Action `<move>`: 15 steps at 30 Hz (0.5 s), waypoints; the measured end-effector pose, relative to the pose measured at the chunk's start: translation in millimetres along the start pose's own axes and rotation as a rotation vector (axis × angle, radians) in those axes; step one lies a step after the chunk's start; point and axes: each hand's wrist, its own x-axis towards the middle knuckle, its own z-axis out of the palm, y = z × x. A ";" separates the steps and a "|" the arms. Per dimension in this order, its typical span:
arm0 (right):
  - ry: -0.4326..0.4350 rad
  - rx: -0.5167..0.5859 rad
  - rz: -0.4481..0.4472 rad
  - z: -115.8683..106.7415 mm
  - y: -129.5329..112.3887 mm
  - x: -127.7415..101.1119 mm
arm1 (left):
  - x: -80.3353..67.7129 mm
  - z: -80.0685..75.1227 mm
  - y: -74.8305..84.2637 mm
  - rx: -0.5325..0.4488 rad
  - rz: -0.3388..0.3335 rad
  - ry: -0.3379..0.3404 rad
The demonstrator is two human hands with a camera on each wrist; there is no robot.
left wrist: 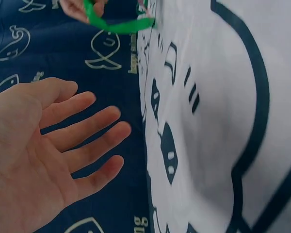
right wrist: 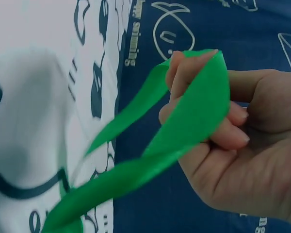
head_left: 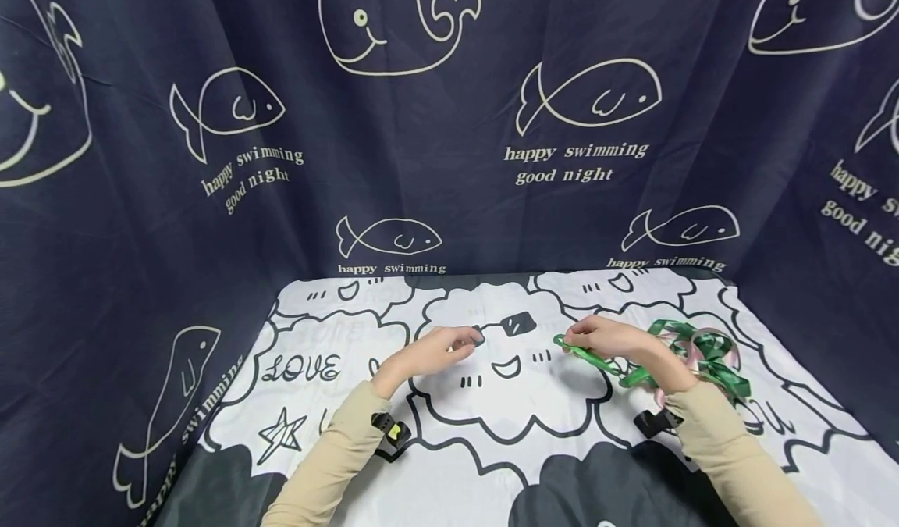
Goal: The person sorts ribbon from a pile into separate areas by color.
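Observation:
A green satin ribbon (head_left: 591, 357) hangs from my right hand (head_left: 609, 335), pinched between thumb and fingers. In the right wrist view the ribbon (right wrist: 196, 109) folds over the fingertips in a loop, and its lower part trails toward the cloth. Its far end runs toward a tangled heap of green and pink ribbons (head_left: 715, 346), partly hidden behind the right forearm. To the left, my left hand (head_left: 444, 347) hovers over the printed cloth. The left wrist view shows this hand (left wrist: 68, 141) with fingers loosely spread and nothing in the palm.
A white cloth (head_left: 506, 402) printed with dark cloud outlines covers the table. Dark blue curtains (head_left: 463, 144) with fish and whale drawings rise behind it and at both sides. Each wrist wears a small black camera, one being the left wrist camera (head_left: 395, 431).

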 end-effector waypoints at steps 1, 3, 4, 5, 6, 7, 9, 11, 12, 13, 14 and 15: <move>-0.007 0.004 -0.007 1.9 -2.6 1.5 | 2.5 1.7 1.9 0.000 0.012 0.002; -0.024 0.010 -0.021 6.0 -8.0 4.1 | 6.9 4.9 6.8 -0.003 0.030 0.003; -0.036 0.011 -0.028 7.9 -10.4 5.5 | 9.0 6.7 9.3 -0.002 0.039 0.000; -0.046 0.010 -0.033 9.8 -12.8 6.8 | 11.0 8.7 11.5 -0.001 0.057 0.001; -0.058 0.010 -0.030 11.6 -14.8 8.1 | 12.9 10.6 14.1 0.002 0.072 0.000; -0.071 0.015 -0.026 13.4 -17.1 9.4 | 14.7 12.4 17.0 0.008 0.090 0.000; -0.105 0.046 -0.015 16.9 -21.4 12.0 | 18.3 16.5 22.2 0.014 0.129 0.011; -0.138 0.077 -0.007 20.6 -25.1 14.7 | 21.9 20.7 26.8 0.019 0.168 0.031; -0.158 0.091 -0.007 22.5 -26.8 15.9 | 23.6 22.6 28.9 0.026 0.186 0.044; -0.178 0.106 -0.013 24.3 -28.2 17.2 | 25.0 24.6 30.9 0.031 0.206 0.059; -0.195 0.117 -0.021 26.0 -29.4 18.1 | 26.2 26.6 32.9 0.033 0.219 0.073; -0.208 0.123 -0.028 27.5 -30.6 18.7 | 27.3 28.3 35.0 0.040 0.230 0.090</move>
